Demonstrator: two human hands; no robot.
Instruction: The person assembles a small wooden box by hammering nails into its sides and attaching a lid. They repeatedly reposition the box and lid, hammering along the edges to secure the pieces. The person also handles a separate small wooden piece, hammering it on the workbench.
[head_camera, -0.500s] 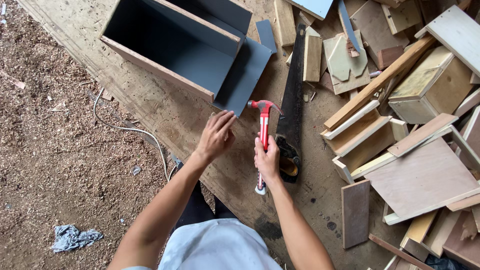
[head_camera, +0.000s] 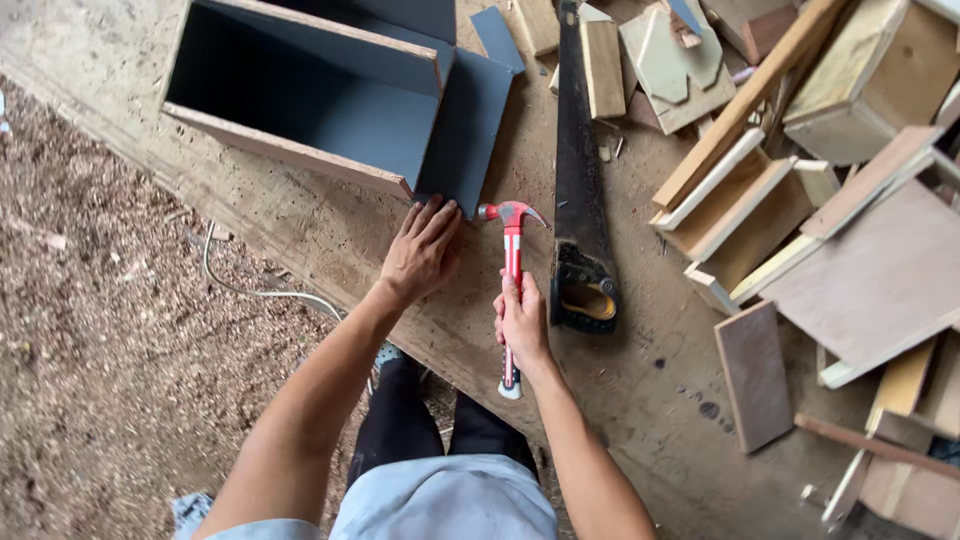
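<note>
The hammer (head_camera: 511, 290) in the right hand (head_camera: 522, 322) has a glossy red-and-white handle and a red-painted metal head. Beyond the left hand (head_camera: 420, 252), the box (head_camera: 330, 95) is raw wood at its edges, matt grey inside. Under both hands the workbench (head_camera: 330, 240) is rough, stained wood. Just right of the hammer, the saw (head_camera: 578, 170) has a dull dark blade.

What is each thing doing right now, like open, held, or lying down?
Hammer: upright, gripped by right hand.
Left hand: flat on the bench, beside the box.
Box: open, lying on its side.
Saw: lying flat, unheld.
</note>
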